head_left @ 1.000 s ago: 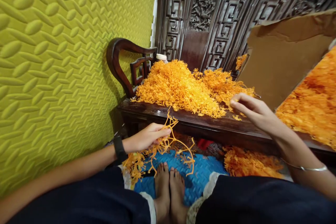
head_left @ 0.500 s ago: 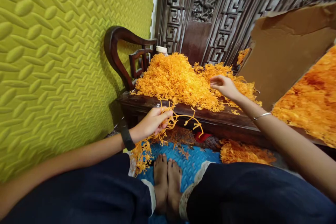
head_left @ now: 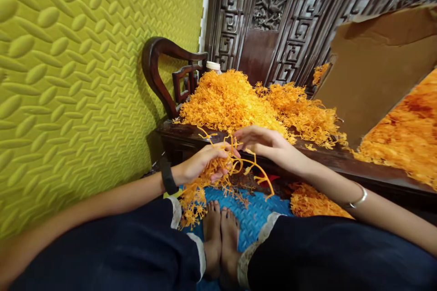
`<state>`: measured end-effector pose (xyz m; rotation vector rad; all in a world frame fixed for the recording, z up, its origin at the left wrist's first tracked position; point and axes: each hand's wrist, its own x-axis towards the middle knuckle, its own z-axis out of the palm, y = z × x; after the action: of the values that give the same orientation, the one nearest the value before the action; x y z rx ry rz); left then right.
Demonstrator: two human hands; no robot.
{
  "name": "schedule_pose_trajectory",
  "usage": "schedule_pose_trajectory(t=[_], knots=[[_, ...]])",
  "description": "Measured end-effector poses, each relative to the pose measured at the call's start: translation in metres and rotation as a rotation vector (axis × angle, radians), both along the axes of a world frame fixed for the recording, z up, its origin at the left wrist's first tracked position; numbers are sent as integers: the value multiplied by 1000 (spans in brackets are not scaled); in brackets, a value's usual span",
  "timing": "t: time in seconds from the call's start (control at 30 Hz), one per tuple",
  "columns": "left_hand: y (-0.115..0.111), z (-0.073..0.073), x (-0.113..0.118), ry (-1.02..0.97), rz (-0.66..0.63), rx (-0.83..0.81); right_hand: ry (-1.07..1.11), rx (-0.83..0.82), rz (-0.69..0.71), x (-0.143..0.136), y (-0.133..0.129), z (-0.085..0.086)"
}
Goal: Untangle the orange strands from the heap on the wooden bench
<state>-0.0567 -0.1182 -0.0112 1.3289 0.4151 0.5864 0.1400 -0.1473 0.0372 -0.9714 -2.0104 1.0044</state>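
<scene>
My left hand [head_left: 208, 159] is closed around a bunch of orange branched plastic sprigs [head_left: 194, 202], which hang below it over the floor. One long forked sprig [head_left: 264, 175] curves out to the right of the fingers. My right hand [head_left: 261, 143] has its bent fingers at the upper part of this bunch, close to the left fingertips, pinching at a strand. Its exact grip is partly hidden. Behind both hands, a heap of small orange plastic pieces [head_left: 227, 100] lies on the dark wooden bench [head_left: 177, 132].
At right stands a cardboard sheet [head_left: 372, 72], with another orange heap [head_left: 406, 145] beside it. A curved wooden armrest [head_left: 150, 54] and a white-lidded container [head_left: 213, 66] are at the left end. More orange pieces [head_left: 316, 200] lie below the bench, near the blue mat [head_left: 252, 223].
My right hand has come from the heap leftward and down to the bunch in my left hand. The left hand still holds the sprigs. The view has shifted slightly.
</scene>
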Motion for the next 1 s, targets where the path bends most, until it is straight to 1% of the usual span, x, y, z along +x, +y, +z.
schedule_pose_trajectory(t=[0.07, 0.1, 0.17, 0.27, 0.37, 0.43, 0.5, 0.57, 0.63, 0.7, 0.87, 0.93, 1.0], knots=[[1, 0, 0, -30, -37, -89, -55, 32, 36, 0, -5, 2], [2, 1, -1, -47, -60, -136, -69, 61, 24, 0, -7, 2], [4, 3, -2, -90, -105, -208, -52, 128, -43, 0, -8, 2], [5, 5, -3, -154, -150, -258, 30, 169, -137, 1, -6, 0], [6, 6, -4, -183, -162, -260, 72, 160, -175, 2, -5, -1], [7, 6, -3, -213, -119, -267, 77, 172, -227, 2, -6, -1], [7, 7, -3, -260, -72, -306, 88, 189, -282, 1, -6, -1], [8, 10, -2, -321, -46, -357, 87, 208, -304, 1, -7, -3], [8, 12, -2, -379, -31, -401, 46, 244, -293, -1, -8, -4], [8, 15, -1, -414, 2, -437, -3, 271, -251, -4, -9, -5], [5, 21, 3, -427, 146, -493, -57, 249, -155, -12, -10, -5], [3, 21, 7, -414, 202, -499, -116, 248, -145, -16, -9, -7], [2, 21, 11, -397, 211, -490, -183, 269, -161, -18, -7, -11]])
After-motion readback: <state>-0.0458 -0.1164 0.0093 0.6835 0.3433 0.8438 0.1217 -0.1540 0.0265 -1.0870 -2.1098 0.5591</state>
